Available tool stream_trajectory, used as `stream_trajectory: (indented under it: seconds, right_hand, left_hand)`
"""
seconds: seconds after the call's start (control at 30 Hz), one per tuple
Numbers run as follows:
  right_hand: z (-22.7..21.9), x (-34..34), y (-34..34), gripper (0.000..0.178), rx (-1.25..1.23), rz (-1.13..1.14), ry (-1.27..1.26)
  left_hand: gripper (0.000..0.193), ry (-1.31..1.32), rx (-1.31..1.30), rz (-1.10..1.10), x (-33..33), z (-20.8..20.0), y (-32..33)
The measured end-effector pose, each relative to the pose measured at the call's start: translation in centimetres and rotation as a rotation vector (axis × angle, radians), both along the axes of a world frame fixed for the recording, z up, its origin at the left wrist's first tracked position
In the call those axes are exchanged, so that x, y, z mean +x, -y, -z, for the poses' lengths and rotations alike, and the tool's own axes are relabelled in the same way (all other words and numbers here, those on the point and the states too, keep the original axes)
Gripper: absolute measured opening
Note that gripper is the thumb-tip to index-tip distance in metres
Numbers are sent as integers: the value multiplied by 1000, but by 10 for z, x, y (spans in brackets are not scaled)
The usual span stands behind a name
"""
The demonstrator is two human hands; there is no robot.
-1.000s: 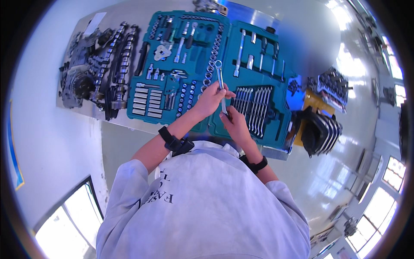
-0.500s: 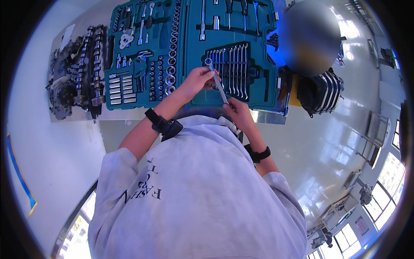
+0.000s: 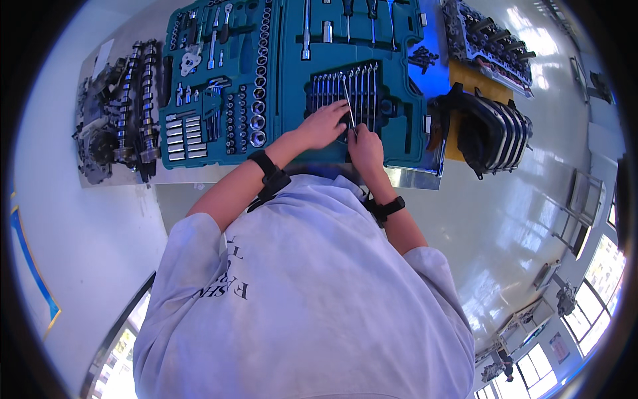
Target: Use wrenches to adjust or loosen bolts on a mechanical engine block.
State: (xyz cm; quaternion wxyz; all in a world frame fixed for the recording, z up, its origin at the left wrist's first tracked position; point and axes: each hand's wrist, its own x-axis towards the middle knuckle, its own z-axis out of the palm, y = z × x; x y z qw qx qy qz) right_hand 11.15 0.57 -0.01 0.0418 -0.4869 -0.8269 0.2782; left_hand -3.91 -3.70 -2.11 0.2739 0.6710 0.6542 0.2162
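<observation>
A slim silver combination wrench (image 3: 349, 100) is held tilted over the row of wrenches (image 3: 362, 83) in the right half of a green tool case (image 3: 290, 86). My left hand (image 3: 323, 126) reaches over that row, its fingertips closed against the wrench's middle; the thumb side is partly hidden. My right hand (image 3: 365, 149) lies just to the right and nearer to me, pinching the wrench's lower end. The row's wrenches stand side by side in a dark recess, some partly covered by my hands.
Sockets (image 3: 258, 106) and a ratchet (image 3: 226, 23) fill the case's left half. Camshafts (image 3: 126, 100) and dark metal parts lie left of it. Screwdrivers (image 3: 373, 20) sit at its far side. To the right are a cylinder head (image 3: 488, 43), black bolts (image 3: 423, 58) and a black ribbed manifold (image 3: 492, 130).
Both hands have moved away from me, over the wrench row, bringing the wrench down to it. The wrench has turned more upright in view. A blurred round shape at right is gone.
</observation>
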Motion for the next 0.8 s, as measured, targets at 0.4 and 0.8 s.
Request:
stream_trajectory:
  seconds: [0.4,0.8]
  right_hand:
    - [6,-12,-7,25,119,-170,139]
    - [7,-16,-14,26,77,-235,162]
  left_hand:
    - [59,-466,-9,90,1,-22,12]
    - [44,-347,152,-84,-2,-17,7]
